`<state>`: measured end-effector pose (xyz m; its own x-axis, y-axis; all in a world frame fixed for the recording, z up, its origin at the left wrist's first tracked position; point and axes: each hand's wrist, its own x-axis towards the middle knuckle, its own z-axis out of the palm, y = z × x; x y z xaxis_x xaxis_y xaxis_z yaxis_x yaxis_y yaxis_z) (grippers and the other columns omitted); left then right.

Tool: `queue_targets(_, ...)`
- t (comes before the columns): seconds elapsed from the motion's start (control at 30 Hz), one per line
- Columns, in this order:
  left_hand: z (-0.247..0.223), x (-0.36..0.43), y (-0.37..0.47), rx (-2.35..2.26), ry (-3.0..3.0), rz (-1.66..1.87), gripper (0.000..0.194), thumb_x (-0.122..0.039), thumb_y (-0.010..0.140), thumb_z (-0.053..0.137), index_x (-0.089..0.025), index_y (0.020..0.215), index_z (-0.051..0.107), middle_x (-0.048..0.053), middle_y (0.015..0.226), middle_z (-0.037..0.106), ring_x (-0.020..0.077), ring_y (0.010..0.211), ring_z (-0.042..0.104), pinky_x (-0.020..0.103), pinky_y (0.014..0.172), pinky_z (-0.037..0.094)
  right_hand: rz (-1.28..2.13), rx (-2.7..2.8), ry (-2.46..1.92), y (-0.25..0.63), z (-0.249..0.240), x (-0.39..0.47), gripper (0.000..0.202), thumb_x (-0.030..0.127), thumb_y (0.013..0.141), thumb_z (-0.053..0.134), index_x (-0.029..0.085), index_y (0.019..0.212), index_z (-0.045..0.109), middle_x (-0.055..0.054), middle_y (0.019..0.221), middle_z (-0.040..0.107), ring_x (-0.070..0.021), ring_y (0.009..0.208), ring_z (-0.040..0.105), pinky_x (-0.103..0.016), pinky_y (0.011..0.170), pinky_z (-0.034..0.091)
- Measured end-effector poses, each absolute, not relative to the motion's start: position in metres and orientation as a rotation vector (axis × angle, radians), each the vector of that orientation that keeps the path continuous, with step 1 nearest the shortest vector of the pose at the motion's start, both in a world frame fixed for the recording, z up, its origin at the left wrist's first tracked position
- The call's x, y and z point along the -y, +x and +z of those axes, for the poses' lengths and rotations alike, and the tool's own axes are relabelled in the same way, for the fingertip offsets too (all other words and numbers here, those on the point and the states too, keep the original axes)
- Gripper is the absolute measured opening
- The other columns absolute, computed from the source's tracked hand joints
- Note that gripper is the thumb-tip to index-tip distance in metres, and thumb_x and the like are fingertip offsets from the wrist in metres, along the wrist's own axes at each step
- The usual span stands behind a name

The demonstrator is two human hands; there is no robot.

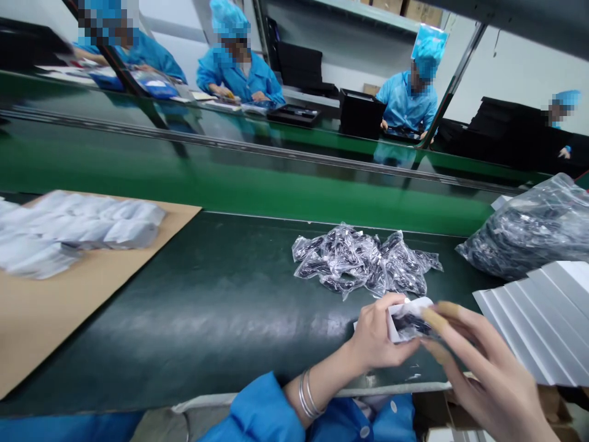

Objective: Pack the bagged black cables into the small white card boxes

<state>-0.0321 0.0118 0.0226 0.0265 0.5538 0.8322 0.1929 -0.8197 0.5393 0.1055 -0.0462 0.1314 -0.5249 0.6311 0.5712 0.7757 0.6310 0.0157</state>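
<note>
My left hand (378,334) is closed round a small white paper box (396,325), held above the near edge of the dark green work surface. The box's open end faces right. Inside that opening sits a clear plastic bag with a black item (411,324), probably a coiled cable. My right hand (483,362), wearing yellowish finger covers, has its fingertips and thumb on the bagged item at the opening. Just beyond my hands lies a pile of similar clear bags with black contents (363,258). Flat white boxes (538,319) are stacked in a fan to the right.
A large clear sack of black bagged items (529,227) stands at the right. Filled white packets (92,221) rest on a brown cardboard sheet (59,313) at the left. A green-sided barrier (248,178) runs across; several people in blue work beyond it.
</note>
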Motion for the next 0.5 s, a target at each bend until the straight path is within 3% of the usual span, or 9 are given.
queue_targets(0.1,0.020,-0.013,-0.033,-0.770,2.010,1.842,0.057,-0.038,0.081,0.063,-0.018,0.129,0.039,0.009,0.099,0.067,0.0195,0.072,0.071,0.028,0.059,0.060,-0.431,2.126,-1.072,0.103,0.115,0.051,0.045,0.003,0.084,0.062,0.020,0.126,0.057,-0.008,0.107,0.064,-0.0185,0.101,0.060,-0.031,0.081,0.053)
queue_targets(0.27,0.016,-0.014,-0.031,-0.734,1.998,1.869,0.055,-0.037,0.083,0.059,-0.016,0.130,0.037,0.010,0.098,0.066,0.0196,0.072,0.070,0.029,0.059,0.059,-0.306,2.144,-1.113,0.094,0.089,0.046,0.027,0.004,0.086,0.057,0.020,0.106,0.066,-0.004,0.105,0.070,-0.0260,0.119,0.053,-0.043,0.093,0.045)
queue_targets(0.4,0.015,-0.014,-0.029,-0.647,1.947,1.827,0.051,-0.038,0.082,0.067,-0.021,0.120,0.038,0.009,0.094,0.065,0.0212,0.079,0.071,0.030,0.063,0.060,0.014,1.702,-1.239,0.093,0.085,0.051,0.031,0.012,0.092,0.055,0.025,0.117,0.067,-0.003,0.118,0.064,-0.0181,0.113,0.059,-0.032,0.093,0.050)
queue_targets(0.5,0.016,-0.013,-0.028,-0.662,1.905,1.784,0.044,-0.036,0.082,0.069,-0.023,0.110,0.038,0.009,0.094,0.066,0.0218,0.081,0.071,0.030,0.064,0.059,0.289,1.428,-1.423,0.090,0.085,0.058,0.032,0.024,0.095,0.054,0.027,0.126,0.064,-0.005,0.134,0.058,-0.0190,0.119,0.059,-0.027,0.091,0.053)
